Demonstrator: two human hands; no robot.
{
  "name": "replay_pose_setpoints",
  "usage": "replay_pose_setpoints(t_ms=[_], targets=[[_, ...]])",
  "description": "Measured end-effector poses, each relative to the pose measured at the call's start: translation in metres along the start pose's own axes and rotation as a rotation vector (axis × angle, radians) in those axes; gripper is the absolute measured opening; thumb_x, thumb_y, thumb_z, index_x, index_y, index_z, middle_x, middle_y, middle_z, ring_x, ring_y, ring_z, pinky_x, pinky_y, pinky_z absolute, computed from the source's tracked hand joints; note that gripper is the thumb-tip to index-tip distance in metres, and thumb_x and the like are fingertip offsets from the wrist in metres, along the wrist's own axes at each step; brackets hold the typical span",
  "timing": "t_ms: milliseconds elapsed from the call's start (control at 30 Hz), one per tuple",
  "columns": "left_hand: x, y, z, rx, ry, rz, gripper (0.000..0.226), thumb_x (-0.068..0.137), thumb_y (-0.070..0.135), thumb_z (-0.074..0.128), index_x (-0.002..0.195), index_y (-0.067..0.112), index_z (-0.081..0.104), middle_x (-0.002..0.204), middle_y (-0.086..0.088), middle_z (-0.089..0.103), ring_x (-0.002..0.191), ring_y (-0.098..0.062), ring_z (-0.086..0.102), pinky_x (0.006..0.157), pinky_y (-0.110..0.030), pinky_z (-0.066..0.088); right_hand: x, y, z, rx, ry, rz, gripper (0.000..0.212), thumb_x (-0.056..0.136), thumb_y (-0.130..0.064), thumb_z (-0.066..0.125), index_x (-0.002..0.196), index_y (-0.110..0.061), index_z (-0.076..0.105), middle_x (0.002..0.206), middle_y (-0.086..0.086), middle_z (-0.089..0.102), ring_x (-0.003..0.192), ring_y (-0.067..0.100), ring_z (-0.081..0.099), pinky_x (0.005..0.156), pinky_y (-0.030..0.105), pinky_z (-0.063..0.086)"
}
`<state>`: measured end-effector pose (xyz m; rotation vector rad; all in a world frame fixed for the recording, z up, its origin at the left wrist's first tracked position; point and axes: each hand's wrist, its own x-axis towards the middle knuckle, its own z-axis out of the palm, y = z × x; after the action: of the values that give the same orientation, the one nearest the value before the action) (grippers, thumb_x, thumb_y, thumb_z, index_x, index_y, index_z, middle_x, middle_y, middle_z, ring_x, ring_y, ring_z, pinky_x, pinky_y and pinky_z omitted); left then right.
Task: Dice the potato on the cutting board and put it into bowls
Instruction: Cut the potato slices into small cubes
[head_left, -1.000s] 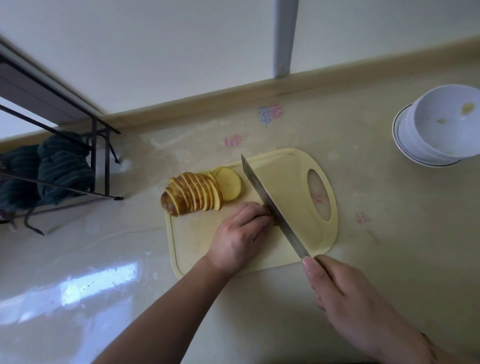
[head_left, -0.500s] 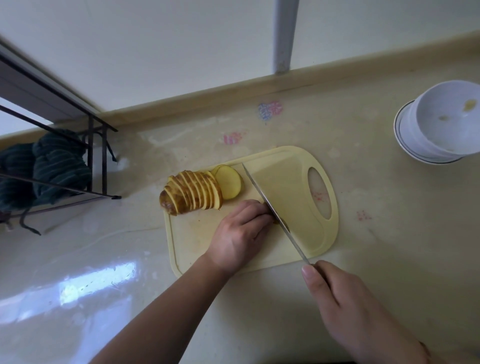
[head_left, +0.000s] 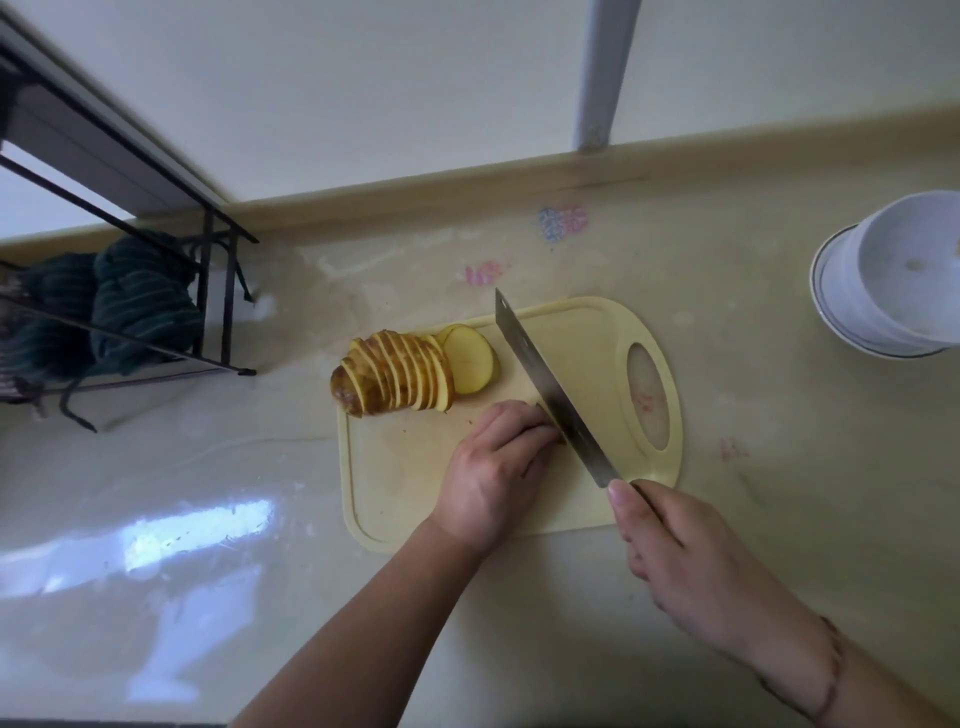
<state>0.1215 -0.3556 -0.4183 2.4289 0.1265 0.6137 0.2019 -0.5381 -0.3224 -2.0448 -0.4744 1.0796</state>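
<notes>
A sliced potato (head_left: 395, 379) lies fanned out on the far left of the pale yellow cutting board (head_left: 587, 353), one round slice flat beside it. My left hand (head_left: 498, 467) rests curled on the board's middle, fingers bent over potato pieces that it hides. My right hand (head_left: 691, 561) grips the handle of a cleaver (head_left: 545, 384), whose blade stands right against my left fingertips. White bowls (head_left: 904, 280) are stacked at the far right of the counter.
A black wire rack (head_left: 156, 291) holding dark green cloths stands at the left on the glossy beige counter. The wall and a raised backsplash run along the far edge behind the board.
The cleaver dropped flat toward the board half a second ago and has risen again, its tip now further away. My left hand has stayed put.
</notes>
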Motion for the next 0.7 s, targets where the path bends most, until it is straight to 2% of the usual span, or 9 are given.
replay_pose_setpoints(t_ms=[200, 700], targets=[[-0.006, 0.005, 0.002, 0.05, 0.035, -0.071, 0.011, 0.094, 0.005, 0.07, 0.095, -0.004, 0.077, 0.102, -0.016, 0.072, 0.096, -0.032, 0.066, 0.09, -0.035, 0.054, -0.007, -0.014, -0.014, -0.044, -0.065, -0.008, 0.051, 0.083, -0.065, 0.031, 0.062, -0.021, 0.043, 0.047, -0.008, 0.044, 0.044, 0.005, 0.038, 0.05, 0.026, 0.033], [-0.004, 0.01, 0.006, 0.033, 0.087, -0.124, 0.002, 0.087, -0.001, 0.077, 0.088, -0.003, 0.077, 0.096, -0.014, 0.073, 0.09, -0.032, 0.066, 0.085, -0.039, 0.056, -0.009, -0.009, -0.008, -0.05, -0.048, 0.038, 0.057, 0.078, -0.071, 0.029, 0.062, -0.018, 0.042, 0.049, -0.003, 0.045, 0.046, 0.01, 0.039, 0.054, 0.036, 0.038]])
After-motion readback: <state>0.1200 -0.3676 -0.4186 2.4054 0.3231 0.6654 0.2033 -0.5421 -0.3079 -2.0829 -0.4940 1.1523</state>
